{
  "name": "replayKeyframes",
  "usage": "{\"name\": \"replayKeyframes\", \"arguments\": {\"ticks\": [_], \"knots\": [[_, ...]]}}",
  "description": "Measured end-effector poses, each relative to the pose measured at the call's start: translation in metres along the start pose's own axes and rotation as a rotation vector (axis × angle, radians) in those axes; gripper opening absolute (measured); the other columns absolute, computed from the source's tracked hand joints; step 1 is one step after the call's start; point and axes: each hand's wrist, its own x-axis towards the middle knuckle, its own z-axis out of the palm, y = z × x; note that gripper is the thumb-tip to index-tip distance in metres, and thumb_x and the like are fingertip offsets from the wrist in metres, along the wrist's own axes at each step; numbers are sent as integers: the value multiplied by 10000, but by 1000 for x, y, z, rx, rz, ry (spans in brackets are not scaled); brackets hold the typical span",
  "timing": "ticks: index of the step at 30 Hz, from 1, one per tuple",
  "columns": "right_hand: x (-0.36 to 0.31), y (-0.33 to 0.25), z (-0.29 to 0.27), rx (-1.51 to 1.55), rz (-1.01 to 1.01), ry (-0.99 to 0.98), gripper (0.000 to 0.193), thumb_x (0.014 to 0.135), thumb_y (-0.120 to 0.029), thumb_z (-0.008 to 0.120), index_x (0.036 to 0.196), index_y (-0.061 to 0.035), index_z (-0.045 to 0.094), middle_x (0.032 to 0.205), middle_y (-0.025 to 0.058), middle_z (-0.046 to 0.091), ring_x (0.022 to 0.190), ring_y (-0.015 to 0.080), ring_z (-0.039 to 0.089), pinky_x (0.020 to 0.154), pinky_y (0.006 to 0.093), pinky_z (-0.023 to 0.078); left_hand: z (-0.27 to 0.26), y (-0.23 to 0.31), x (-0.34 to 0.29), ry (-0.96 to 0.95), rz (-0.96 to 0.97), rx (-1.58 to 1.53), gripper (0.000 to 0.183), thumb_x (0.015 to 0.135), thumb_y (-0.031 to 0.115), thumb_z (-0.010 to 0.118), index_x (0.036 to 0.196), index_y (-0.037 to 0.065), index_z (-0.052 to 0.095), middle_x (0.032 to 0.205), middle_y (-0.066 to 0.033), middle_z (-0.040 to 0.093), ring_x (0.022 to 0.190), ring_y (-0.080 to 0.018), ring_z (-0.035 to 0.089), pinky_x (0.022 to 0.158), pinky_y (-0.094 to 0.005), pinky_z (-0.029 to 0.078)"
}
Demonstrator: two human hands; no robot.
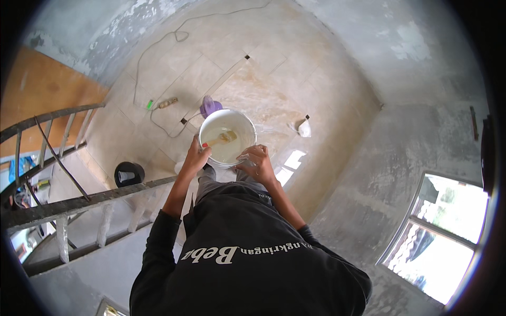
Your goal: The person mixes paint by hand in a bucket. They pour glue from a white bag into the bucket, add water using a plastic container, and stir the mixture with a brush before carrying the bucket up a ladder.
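Observation:
Both of my hands hold a white bucket (245, 126) in front of my body, its open top facing up. My left hand (196, 158) is closed on the left side of the rim, with the thumb near the red end of a paintbrush handle. That paintbrush (220, 140) lies inside the bucket, bristles toward the right, over a pale, cream-coloured liquid. On the bucket's near right side, my right hand (256, 163) has its fingers bent against the wall; some of its grip is hidden.
A ladder (105, 201) stands close on my left. Below on the tiled floor are a black bucket (138, 173), a purple container (210, 106), a power strip (168, 102) with a trailing cable, and a white bag-like item (304, 128). Grey walls (358, 195) and a window (437, 231) are at right.

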Motion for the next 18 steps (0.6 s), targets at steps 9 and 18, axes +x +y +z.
{"name": "replayKeyframes", "arguments": {"ticks": [9,18], "knots": [[93,84,-34,202,-370,-324,443,541,-179,837,928,-93,638,935,86,626,916,264,569,825,394,391,73,-32,14,547,15,-174,617,747,116,599,1281,-52,339,1210,-282,463,1178,-382,439,978,-409,366],[148,69,24,240,-683,-929,353,557,-229,814,842,-76,676,907,87,638,896,269,581,797,362,429,118,-22,-51,1170,-84,-284,626,749,76,533,1306,-56,278,1272,-287,378,1223,-396,353,1036,-407,274]]}}
